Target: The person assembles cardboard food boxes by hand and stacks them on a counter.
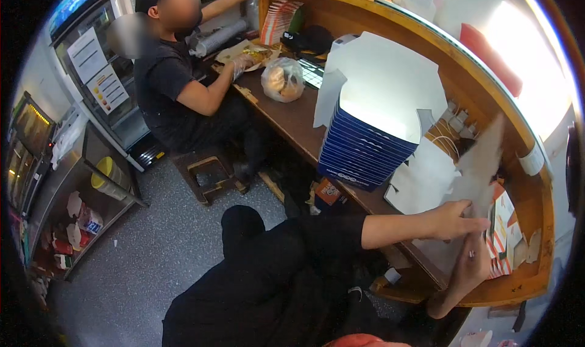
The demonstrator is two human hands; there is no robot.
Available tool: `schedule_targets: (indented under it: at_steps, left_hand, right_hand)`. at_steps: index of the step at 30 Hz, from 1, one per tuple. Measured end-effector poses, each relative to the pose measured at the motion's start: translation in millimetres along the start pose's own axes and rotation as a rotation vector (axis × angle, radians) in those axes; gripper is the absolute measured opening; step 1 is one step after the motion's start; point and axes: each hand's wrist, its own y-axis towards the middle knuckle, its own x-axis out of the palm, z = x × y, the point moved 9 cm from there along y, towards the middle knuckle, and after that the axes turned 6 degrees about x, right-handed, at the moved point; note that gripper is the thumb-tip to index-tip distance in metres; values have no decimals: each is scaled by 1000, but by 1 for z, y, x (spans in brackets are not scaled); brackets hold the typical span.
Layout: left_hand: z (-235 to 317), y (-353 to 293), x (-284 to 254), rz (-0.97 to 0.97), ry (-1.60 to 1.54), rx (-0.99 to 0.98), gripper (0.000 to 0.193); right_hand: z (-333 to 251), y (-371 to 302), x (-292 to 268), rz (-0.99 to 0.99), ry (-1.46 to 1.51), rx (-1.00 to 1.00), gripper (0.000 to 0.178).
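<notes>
My left hand (452, 220) is closed on a pale cardboard sheet (481, 167), which stands tilted and is blurred toward its upper end. Just below, my right hand (476, 263) closes on the sheet's near side, its fingers partly hidden. Beneath the sheet, a flat white cardboard blank (420, 179) lies on the brown counter (286, 118). Left of it rises a tall stack of nested blue boxes (362, 149), with white insides and open flaps. Beside my right hand are orange-and-white striped cartons (501, 231).
A co-worker (183, 73) sits at the counter's far left, a gloved hand (242, 65) at food on paper. A plastic bag of buns (283, 80) lies nearby. White cables and plugs (448, 131) sit behind the stack. A raised wooden edge (530, 274) bounds the counter's right end.
</notes>
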Motion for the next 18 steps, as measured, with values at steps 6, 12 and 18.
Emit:
schedule_targets:
  at_steps: [6, 12, 18]
  left_hand:
    - [66, -24, 0, 105, 236, 333, 32]
    - [161, -89, -38, 295, 42, 659, 20]
    - [176, -175, -74, 581, -56, 679, 17]
  right_hand:
    - [-57, -7, -53, 33, -49, -298, 31]
    - [-50, -22, -115, 655, 498, -508, 47]
    - [-95, -30, -62, 441, 692, -859, 39]
